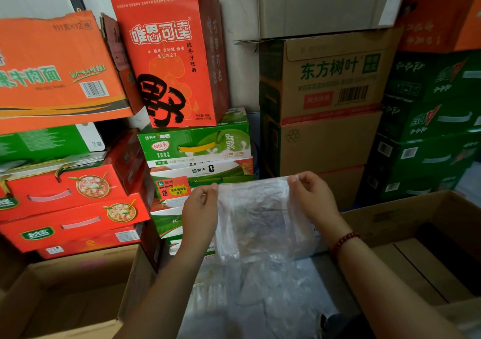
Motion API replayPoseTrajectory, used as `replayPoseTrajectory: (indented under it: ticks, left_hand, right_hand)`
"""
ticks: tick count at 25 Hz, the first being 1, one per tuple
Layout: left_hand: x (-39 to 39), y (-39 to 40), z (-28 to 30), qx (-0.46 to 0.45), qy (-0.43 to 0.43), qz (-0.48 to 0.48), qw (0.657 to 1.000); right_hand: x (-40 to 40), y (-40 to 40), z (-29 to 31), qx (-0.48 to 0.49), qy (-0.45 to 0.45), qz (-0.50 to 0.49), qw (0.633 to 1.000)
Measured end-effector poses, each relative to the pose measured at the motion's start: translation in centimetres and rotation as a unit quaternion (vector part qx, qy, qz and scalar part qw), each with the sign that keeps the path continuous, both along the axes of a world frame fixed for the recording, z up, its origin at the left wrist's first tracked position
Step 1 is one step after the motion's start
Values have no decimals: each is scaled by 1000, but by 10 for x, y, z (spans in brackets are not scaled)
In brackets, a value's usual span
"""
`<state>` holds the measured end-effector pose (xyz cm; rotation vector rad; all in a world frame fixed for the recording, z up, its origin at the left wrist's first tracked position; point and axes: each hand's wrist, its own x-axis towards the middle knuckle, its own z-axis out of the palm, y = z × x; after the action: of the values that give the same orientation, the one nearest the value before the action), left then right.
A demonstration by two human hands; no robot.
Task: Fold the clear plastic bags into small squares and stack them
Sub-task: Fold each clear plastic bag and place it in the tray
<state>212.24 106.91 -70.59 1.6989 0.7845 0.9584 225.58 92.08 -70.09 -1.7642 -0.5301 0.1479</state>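
She's got 1 clear plastic bag [260, 216] held up in the air, the left hand [200, 208] pinching its top left corner and the right hand [311, 198] pinching the top right, each grip closed on the film. More plastic [260, 294] lies heaped below. I'd say this bag is being spread flat; next comes bringing both corners together for the first fold.

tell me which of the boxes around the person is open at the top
The brown cardboard box at the right, beside the right hand's forearm: its flaps stand up and its dark inside shows. The stacked drink cartons behind are closed.
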Motion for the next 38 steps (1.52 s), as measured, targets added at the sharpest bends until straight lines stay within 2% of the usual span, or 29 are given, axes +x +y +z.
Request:
replayPoseTrajectory:
  ticks: [6,11,15,16,18,20,22,27,31,34,36,38]
  left_hand:
    - [3,-2,-3,35,-47,60,996]
    - [4,-2,-3,81,-71,79,991]
    - [4,-2,-2,75,-76,74,992]
    - [4,0,-1,50,-77,61,994]
    - [5,7,3,-68,-79,-5,995]
    - [1,14,10,-211,-50,-108,970]
    - [-5,19,13,-262,18,-192,945]
    - [-12,28,1,-140,143,-302,932]
    - [-15,19,4,-122,227,-374,891]
    - [-10,10,3,-104,254,-389,879]
    - [-7,8,2,-84,265,-390,878]
    - [-7,10,3,-80,260,-377,885]
  right_hand:
    - [-10,6,-2,-1,-71,-33,997]
    - [-7,9,-3,4,-76,-57,995]
    - [-7,9,-2,3,-86,-63,994]
    - [-5,8,-1,9,-87,-61,994]
    - [-1,4,1,17,-87,-55,995]
    - [4,-1,3,11,-88,-37,995]
    - [6,-4,3,-11,-88,-7,996]
    - [6,-7,5,-70,-124,59,988]
    - [-2,-4,5,-127,-149,128,972]
    - [-9,-2,5,-137,-167,156,964]
    - [-9,-1,5,-119,-148,164,968]
    - [-5,-4,6,-96,-63,185,976]
